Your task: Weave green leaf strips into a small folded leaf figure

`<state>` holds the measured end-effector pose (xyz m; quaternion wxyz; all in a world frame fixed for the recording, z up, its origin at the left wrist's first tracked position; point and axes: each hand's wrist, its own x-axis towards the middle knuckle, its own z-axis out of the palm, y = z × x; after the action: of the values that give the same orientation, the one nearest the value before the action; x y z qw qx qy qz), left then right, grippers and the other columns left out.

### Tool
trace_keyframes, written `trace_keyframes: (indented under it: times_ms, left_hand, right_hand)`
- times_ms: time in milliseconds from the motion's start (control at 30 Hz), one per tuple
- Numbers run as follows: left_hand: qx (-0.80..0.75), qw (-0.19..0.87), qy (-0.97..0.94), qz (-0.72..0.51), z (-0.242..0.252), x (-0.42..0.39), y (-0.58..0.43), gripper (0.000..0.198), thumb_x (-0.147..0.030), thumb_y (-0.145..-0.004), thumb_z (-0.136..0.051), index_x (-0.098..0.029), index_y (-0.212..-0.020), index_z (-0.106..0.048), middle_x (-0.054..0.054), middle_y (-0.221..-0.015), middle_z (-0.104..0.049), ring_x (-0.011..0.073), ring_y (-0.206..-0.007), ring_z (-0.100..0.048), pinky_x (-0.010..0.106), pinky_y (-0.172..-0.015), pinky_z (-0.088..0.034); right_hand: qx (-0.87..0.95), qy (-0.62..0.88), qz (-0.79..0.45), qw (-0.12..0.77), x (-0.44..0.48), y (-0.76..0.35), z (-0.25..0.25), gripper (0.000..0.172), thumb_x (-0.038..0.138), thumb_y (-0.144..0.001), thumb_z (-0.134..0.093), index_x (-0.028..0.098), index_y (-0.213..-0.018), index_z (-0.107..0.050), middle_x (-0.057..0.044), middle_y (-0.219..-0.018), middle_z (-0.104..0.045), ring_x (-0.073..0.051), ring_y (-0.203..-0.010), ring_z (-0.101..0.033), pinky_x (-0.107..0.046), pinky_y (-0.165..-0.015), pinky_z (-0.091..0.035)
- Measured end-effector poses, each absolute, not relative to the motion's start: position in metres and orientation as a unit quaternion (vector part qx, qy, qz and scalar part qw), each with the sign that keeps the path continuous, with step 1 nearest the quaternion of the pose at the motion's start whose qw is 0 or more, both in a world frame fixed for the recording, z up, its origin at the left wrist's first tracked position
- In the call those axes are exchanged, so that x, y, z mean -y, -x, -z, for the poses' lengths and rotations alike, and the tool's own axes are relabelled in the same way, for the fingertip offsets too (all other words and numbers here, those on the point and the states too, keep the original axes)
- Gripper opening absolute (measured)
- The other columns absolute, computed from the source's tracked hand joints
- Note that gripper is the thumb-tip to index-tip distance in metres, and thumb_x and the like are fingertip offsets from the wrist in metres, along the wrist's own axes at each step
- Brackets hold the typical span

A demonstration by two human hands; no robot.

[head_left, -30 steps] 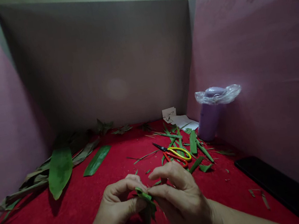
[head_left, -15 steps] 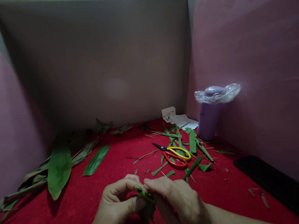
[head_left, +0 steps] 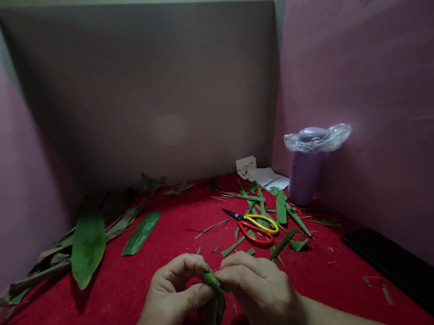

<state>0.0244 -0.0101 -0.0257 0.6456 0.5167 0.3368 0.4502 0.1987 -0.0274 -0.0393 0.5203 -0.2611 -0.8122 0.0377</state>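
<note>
My left hand [head_left: 172, 299] pinches a small folded green leaf piece [head_left: 212, 282] between thumb and forefinger, low in the middle of the view. Its narrower leaf ends hang down below the fingers. Close on the other side, my right hand [head_left: 261, 291] has its fingers pressed together, with the fingertips at the leaf piece's right edge; its thumb is hidden. Beyond the hands, scissors [head_left: 253, 225] with one red and one yellow handle lie among cut green leaf strips [head_left: 281, 207] on the red cloth [head_left: 184, 216].
Long leaves [head_left: 89, 247] are heaped at the left, with a cut leaf piece [head_left: 142, 233] beside them. At the right stand a purple bottle [head_left: 304, 176] with clear plastic round its top and, nearer, a long black object [head_left: 404, 270]. White papers [head_left: 270, 177] lie at the back.
The leaf piece has turned and tilted in my left hand, showing more of its side. My right hand's fingers have shifted slightly to the right. The whole view has moved a little.
</note>
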Motion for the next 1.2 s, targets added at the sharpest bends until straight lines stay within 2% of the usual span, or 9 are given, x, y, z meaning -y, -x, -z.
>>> trace_keyframes:
  times_ms: [233, 367, 467, 567, 633, 933, 1200]
  left_hand:
    - [-0.327, 0.643, -0.522, -0.455, 0.025, 0.01, -0.027, 0.014, -0.019, -0.06, -0.077, -0.017, -0.066, -0.065, -0.002, -0.066, -0.061, 0.0108, -0.059, -0.055, 0.021, -0.057, -0.045]
    - [-0.344, 0.636, -0.528, -0.445, 0.026, 0.009, -0.026, 0.017, -0.029, -0.063, -0.075, -0.019, -0.072, -0.065, -0.001, -0.065, -0.063, 0.0114, -0.057, -0.055, 0.022, -0.056, -0.044]
    - [-0.379, 0.584, -0.572, -0.433, 0.022, 0.01, -0.026, 0.023, -0.039, -0.065, -0.072, -0.017, -0.073, -0.065, 0.0, -0.063, -0.061, 0.0126, -0.057, -0.053, 0.023, -0.055, -0.043]
    - [-0.424, 0.5, -0.626, -0.422, 0.017, 0.013, -0.028, 0.023, -0.038, -0.065, -0.072, -0.015, -0.07, -0.067, 0.001, -0.066, -0.058, 0.0145, -0.063, -0.052, 0.024, -0.059, -0.044]
    - [-0.44, 0.479, -0.634, -0.417, 0.015, 0.016, -0.029, 0.021, -0.036, -0.065, -0.071, -0.016, -0.069, -0.068, 0.001, -0.067, -0.057, 0.015, -0.064, -0.052, 0.024, -0.059, -0.044]
    - [-0.433, 0.52, -0.603, -0.423, 0.016, 0.016, -0.03, 0.015, -0.031, -0.065, -0.071, -0.016, -0.066, -0.07, 0.001, -0.057, -0.061, 0.0144, -0.054, -0.052, 0.024, -0.054, -0.042]
    - [-0.439, 0.539, -0.588, -0.413, 0.015, 0.017, -0.032, 0.017, -0.031, -0.066, -0.071, -0.016, -0.066, -0.065, -0.003, -0.057, -0.056, 0.0105, -0.052, -0.048, 0.021, -0.049, -0.04]
  right_hand:
    - [0.82, 0.281, -0.016, 0.498, 0.03, -0.2, 0.037, 0.019, 0.006, -0.083, -0.042, 0.014, -0.091, -0.057, -0.007, -0.071, -0.061, -0.016, -0.064, -0.057, -0.026, -0.056, -0.045]
    - [0.822, 0.288, 0.004, 0.491, 0.031, -0.2, 0.035, 0.016, 0.006, -0.081, -0.044, 0.014, -0.086, -0.058, -0.007, -0.07, -0.061, -0.016, -0.064, -0.057, -0.026, -0.056, -0.045]
    - [0.831, 0.291, 0.034, 0.472, 0.031, -0.201, 0.034, 0.016, 0.007, -0.082, -0.044, 0.014, -0.079, -0.059, -0.007, -0.07, -0.061, -0.016, -0.063, -0.057, -0.026, -0.056, -0.045]
    - [0.834, 0.296, 0.061, 0.461, 0.03, -0.201, 0.036, 0.017, 0.008, -0.083, -0.044, 0.015, -0.078, -0.059, -0.007, -0.07, -0.061, -0.015, -0.062, -0.058, -0.026, -0.057, -0.046]
    - [0.83, 0.307, 0.069, 0.46, 0.03, -0.201, 0.037, 0.017, 0.009, -0.084, -0.044, 0.015, -0.081, -0.06, -0.006, -0.071, -0.062, -0.015, -0.063, -0.058, -0.027, -0.058, -0.047]
    - [0.818, 0.318, 0.059, 0.476, 0.028, -0.199, 0.038, 0.017, 0.008, -0.083, -0.046, 0.015, -0.089, -0.06, -0.005, -0.072, -0.064, -0.016, -0.068, -0.061, -0.026, -0.06, -0.047]
    - [0.816, 0.315, 0.05, 0.483, 0.028, -0.199, 0.041, 0.015, 0.008, -0.082, -0.047, 0.015, -0.086, -0.059, -0.005, -0.071, -0.064, -0.016, -0.066, -0.061, -0.028, -0.059, -0.046]
